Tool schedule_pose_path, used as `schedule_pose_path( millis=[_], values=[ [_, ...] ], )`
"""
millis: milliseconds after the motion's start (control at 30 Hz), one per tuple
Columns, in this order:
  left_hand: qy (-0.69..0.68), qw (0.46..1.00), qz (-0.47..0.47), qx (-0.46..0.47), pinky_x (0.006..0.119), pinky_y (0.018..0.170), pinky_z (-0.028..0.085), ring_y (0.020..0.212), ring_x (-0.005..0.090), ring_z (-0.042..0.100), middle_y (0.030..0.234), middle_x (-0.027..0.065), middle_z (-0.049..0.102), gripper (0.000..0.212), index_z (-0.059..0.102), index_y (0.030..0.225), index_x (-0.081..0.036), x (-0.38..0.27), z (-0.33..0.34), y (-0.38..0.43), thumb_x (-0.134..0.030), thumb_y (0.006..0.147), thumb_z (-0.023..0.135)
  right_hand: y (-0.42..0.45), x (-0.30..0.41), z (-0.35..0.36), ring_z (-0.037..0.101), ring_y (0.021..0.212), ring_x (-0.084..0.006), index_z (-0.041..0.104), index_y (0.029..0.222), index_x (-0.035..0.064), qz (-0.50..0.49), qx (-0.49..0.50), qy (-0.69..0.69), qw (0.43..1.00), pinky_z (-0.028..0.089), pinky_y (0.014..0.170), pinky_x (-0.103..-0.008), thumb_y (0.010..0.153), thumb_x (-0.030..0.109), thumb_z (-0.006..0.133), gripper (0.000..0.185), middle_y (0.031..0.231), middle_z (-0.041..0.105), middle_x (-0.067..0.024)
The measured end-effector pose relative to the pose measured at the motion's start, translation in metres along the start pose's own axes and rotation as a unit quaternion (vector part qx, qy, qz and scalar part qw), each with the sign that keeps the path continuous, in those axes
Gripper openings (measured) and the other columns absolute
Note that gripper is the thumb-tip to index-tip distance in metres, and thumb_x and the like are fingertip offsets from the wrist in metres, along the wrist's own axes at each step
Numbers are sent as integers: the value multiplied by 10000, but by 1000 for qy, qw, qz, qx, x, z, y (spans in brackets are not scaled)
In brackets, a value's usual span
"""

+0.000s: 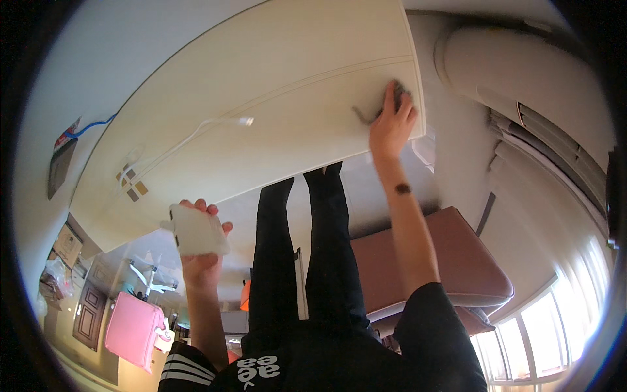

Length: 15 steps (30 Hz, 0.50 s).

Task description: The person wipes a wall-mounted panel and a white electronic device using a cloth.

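Observation:
My left hand [202, 267] holds a white flat rectangular object [198, 230] with small dark marks along one edge, just off the front edge of a cream-white tabletop [294, 112]. Near the right end of that top, my right hand [393, 125] grips a dark grey cloth [401, 88] and presses it to the surface. The cloth is blurred and mostly covered by the fingers; a thin grey tail of it sticks out to the left. Between the hands lies a white cable [196, 130] with a light-coloured plug end.
Brown and grey squares [132, 182] mark the top's left part. A blue cable [93, 125] runs off its far edge. Behind me stand a brown padded seat [431, 255] and a pink chair [134, 328]. A rounded white appliance [509, 68] is beyond the right end.

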<state>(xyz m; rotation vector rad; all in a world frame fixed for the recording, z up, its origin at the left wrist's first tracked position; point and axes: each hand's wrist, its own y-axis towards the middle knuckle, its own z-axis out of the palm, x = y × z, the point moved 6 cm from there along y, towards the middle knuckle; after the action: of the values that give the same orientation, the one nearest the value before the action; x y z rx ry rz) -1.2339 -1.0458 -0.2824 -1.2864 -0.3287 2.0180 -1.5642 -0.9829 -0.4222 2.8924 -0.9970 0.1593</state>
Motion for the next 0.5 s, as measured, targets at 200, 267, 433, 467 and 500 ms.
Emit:
schedule_pose_path(
  millis=[200,267,433,467,500],
  values=[
    [-53,982,-74,-168,378,799,421,1031,179,409,1078,10,410,695,384,1148,-181,18,34,12,-145,564,759,-53,81,15,461,962,-283,475,1227,113,-131,47,98,985,405,793,-374,740,57,455,490,1088,446,-96],
    [-49,986,-56,-147,381,793,426,1023,180,413,1067,13,416,645,394,1127,-179,18,40,14,-154,589,749,-27,90,17,461,965,-281,470,1229,114,-176,38,129,975,409,783,-375,744,64,449,488,1090,446,-95],
    [-28,998,18,-62,395,759,436,1050,206,384,1080,41,378,699,338,1151,-180,-11,64,6,-233,601,767,73,30,15,461,982,-322,424,1241,70,-116,-56,59,990,403,813,-420,751,92,480,493,1105,478,-132],
    [-21,996,27,-77,396,720,456,1023,198,401,1029,28,391,630,368,1101,-180,-17,68,4,-242,613,761,80,13,10,448,1010,-332,420,1253,81,-83,-29,68,994,380,856,-421,738,70,492,519,1134,466,-147],
    [-15,995,35,-91,398,681,476,996,190,418,977,16,405,560,398,1050,-180,-21,72,3,-252,625,756,80,-2,5,435,1038,-334,435,1245,96,-53,-27,82,995,366,879,-427,723,37,497,529,1151,458,-161]
  ],
)
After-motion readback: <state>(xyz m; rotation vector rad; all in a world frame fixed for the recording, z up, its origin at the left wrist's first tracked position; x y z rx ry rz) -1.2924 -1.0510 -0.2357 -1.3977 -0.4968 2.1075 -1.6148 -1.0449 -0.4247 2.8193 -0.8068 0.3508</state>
